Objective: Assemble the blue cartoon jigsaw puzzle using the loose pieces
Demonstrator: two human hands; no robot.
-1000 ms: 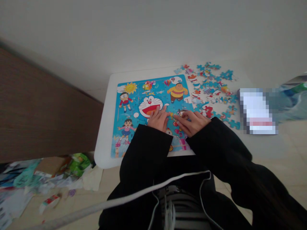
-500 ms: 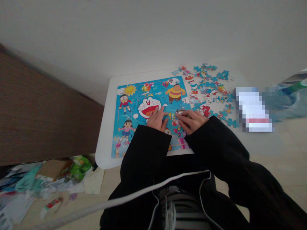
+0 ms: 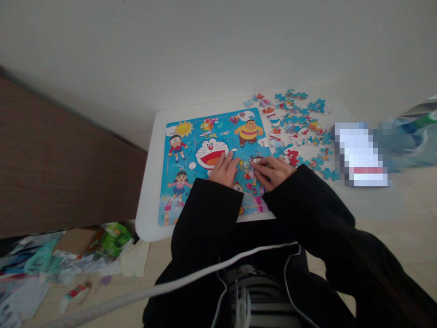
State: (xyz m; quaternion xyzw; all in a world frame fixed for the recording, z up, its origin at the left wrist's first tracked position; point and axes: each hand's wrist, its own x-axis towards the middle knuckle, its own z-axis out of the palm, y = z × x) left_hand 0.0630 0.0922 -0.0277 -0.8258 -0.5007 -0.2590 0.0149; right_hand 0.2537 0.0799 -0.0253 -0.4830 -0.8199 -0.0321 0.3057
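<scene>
A blue cartoon jigsaw puzzle (image 3: 205,126) lies flat on a white table, most of its picture joined up. My left hand (image 3: 223,171) rests on it below the big cat's open mouth, fingers stretched out and holding nothing. Just to the right, my right hand (image 3: 275,172) has thumb and index finger pinched at the puzzle's right part, by a small cartoon figure. A puzzle piece is between those fingertips, mostly hidden by them. Loose puzzle pieces (image 3: 300,130) are spread in a heap beyond the puzzle's right edge.
A phone (image 3: 362,155) with a blurred-out screen sits right of the loose pieces, with a clear plastic bottle (image 3: 409,141) beyond. A wall (image 3: 239,50) rises behind the white table (image 3: 147,200). Left stands a brown wooden panel (image 3: 68,168); bags and papers (image 3: 114,239) litter the floor. A pale cable (image 3: 191,279) crosses in front of me.
The fingers of my left hand have drawn closer together on the puzzle. My right hand keeps its pinch at nearly the same spot.
</scene>
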